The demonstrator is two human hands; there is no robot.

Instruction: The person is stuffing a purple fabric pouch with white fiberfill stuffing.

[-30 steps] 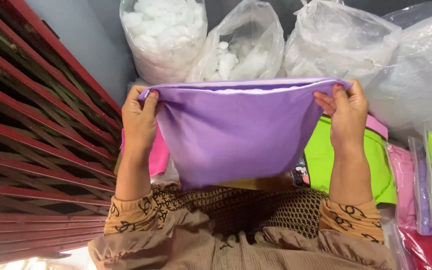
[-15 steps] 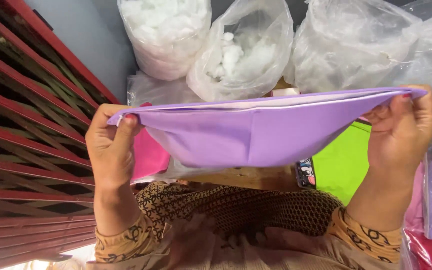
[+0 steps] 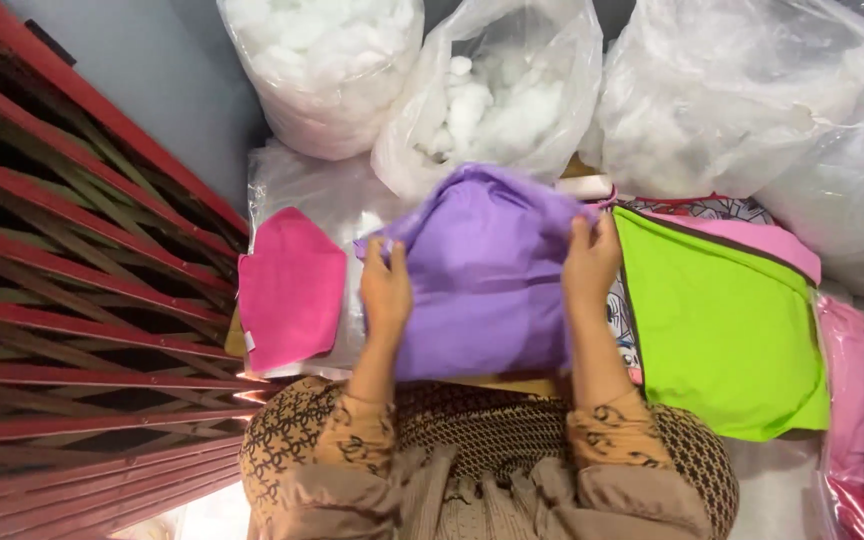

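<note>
Purple fabric cover point(image 3: 482, 275) sits centre of view, held up betw both hands just above the person's lap. Left hand point(image 3: 386, 290) grips its left edge, fingers curled round the cloth; right hand point(image 3: 590, 262) pinches the right edge near the top corner. Both hands closed on the fabric, fairly close together, w/ the cloth bunched and puffed betw them.

Left of it, a pink fabric piece point(image 3: 290, 288) lies flat on a clear plastic sheet point(image 3: 297, 185), just beside the left hand. Right of it, a lime green cover point(image 3: 722, 325) lies flat, w/ a light pink piece point(image 3: 742, 238) at its far edge.

Far side: three clear plastic bags of white stuffing – far left bag point(image 3: 322, 65), middle bag point(image 3: 492, 95), big right bag point(image 3: 742, 90). Red metal folding gate point(image 3: 62, 300) fills the left side. More bagged pink fabric point(image 3: 847, 385) at the right edge.
</note>
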